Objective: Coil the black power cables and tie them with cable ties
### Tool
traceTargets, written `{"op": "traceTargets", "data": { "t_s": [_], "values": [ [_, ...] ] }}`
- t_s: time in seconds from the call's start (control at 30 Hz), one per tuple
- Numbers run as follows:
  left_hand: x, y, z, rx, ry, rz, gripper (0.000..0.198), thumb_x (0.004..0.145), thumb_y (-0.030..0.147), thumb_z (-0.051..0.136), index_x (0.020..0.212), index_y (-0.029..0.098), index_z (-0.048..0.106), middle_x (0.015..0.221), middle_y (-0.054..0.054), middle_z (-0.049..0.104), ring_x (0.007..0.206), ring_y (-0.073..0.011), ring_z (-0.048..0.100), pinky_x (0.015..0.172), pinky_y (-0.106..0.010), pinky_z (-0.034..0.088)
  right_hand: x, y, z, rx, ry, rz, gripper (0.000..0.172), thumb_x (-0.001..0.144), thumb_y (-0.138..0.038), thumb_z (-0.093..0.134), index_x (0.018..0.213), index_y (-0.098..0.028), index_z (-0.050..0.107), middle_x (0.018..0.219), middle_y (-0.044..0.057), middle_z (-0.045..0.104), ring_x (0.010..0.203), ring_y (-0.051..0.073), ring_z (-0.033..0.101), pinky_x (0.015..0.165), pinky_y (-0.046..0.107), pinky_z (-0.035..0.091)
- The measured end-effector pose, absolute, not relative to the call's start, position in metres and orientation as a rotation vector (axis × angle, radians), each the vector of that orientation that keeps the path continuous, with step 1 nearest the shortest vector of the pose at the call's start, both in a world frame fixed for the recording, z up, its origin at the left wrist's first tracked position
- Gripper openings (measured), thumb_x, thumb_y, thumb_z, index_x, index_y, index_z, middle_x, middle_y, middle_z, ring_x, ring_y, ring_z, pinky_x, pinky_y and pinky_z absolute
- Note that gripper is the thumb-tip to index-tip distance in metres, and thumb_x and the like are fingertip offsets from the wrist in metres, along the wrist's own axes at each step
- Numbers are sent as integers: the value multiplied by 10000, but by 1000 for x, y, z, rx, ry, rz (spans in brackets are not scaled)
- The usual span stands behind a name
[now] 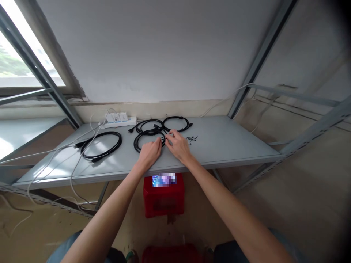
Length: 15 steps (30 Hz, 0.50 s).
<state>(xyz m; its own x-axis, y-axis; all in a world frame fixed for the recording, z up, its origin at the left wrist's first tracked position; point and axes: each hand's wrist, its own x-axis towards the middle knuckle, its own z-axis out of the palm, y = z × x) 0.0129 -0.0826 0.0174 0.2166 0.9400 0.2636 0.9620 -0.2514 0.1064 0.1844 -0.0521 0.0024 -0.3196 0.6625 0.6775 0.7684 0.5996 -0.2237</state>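
Observation:
A coiled black cable (pixel 136 143) lies on the grey shelf (pixel 219 142), with both of my hands at its right side. My left hand (pixel 150 151) has its fingers closed on the coil's edge. Facing it, my right hand (pixel 178 145) pinches at a short dark tie at the same spot; the fingertips nearly meet, and the tie is small and partly hidden. Just behind are a second coil (pixel 141 125) and a third coil (pixel 175 117). To the right of my right hand lie several thin black ties (pixel 192 138).
Another coiled cable (pixel 120 140) lies at the left, crossed by loose white wires. A white power strip (pixel 120 122) with plugs sits against the wall. Metal uprights (pixel 246 82) flank the shelf. Below it stands a red stool (pixel 163 201) with a lit screen on top.

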Motion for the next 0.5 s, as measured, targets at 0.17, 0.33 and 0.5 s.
{"op": "traceTargets", "data": {
  "t_s": [0.17,0.33,0.5],
  "values": [
    [12,-83,17,-2319,-1889,-435,416,1096,393,225,1190,209,585,876,-119,756,831,-282,726,752,-327,425,186,-52,1,-1142,-2043,-141,348,1056,-265,439,1266,-232,714,1260,127,613,1037,242,618,781,317,502],
    [10,-81,18,-2252,-1929,-505,405,1090,399,257,1163,211,609,858,-111,753,838,-281,726,733,-321,417,187,-49,-2,-937,-2172,15,440,1078,-229,358,1459,-227,578,1177,110,677,1021,225,671,892,332,532],
    [8,-80,15,-2282,-1916,-554,431,1088,423,266,1111,216,643,857,-109,753,855,-280,724,737,-319,415,185,-45,-4,-909,-2123,86,399,1078,-255,399,1453,-230,534,1175,96,721,981,230,696,848,321,523]
  ]
}}
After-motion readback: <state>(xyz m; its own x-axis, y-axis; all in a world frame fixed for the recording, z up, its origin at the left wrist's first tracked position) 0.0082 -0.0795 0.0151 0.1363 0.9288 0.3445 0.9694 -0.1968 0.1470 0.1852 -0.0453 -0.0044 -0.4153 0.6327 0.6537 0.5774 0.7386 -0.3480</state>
